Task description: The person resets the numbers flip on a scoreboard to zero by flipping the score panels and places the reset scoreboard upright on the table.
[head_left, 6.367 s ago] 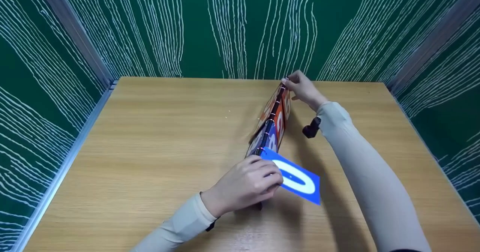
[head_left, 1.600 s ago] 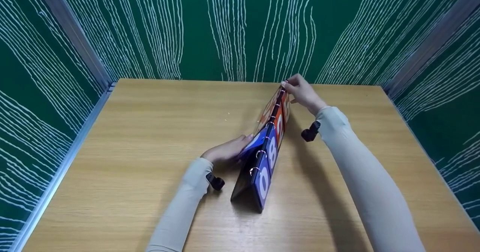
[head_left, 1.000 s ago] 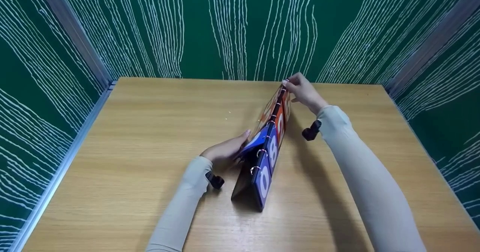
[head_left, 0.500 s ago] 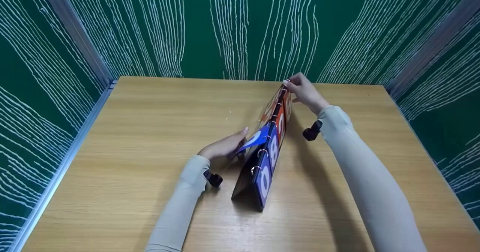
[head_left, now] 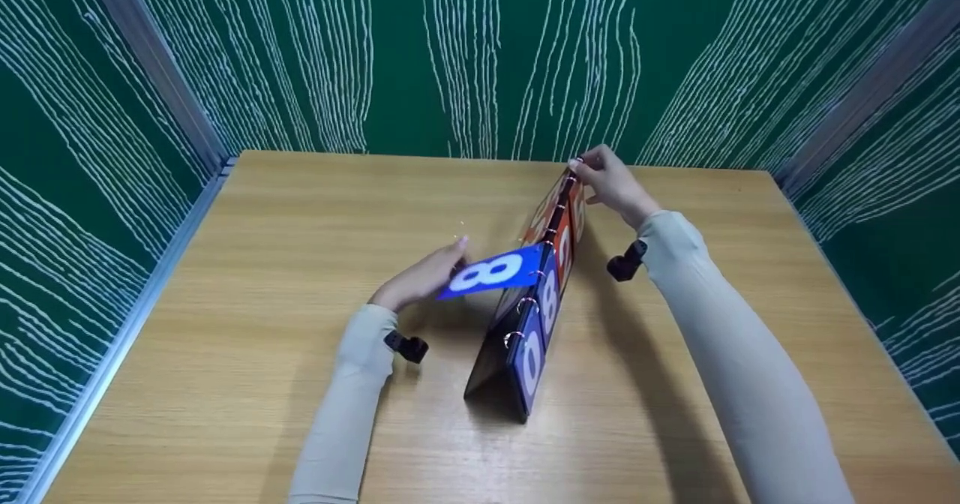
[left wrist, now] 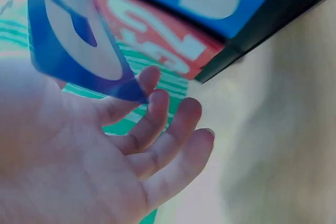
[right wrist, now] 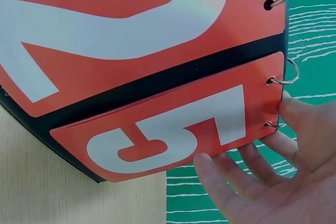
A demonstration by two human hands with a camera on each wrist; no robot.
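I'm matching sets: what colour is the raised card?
The raised card is blue and white, clearest in the head view.

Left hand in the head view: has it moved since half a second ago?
Yes. The left hand has moved to the left, away from the ridge of the scoreboard, and slightly toward the table's far edge.

Most fingers of the left hand point(head_left: 416, 275) are lost to me behind the lifted blue 8 card point(head_left: 491, 271). Toward the far edge of the tabletop point(head_left: 300, 219) lie pale specks point(head_left: 462, 225) too small to name. The head view cuts off the near edge and both sleeves point(head_left: 337, 414); the right wrist view crops the red 2 card point(right wrist: 142, 35) of the flip scoreboard point(head_left: 549, 301).
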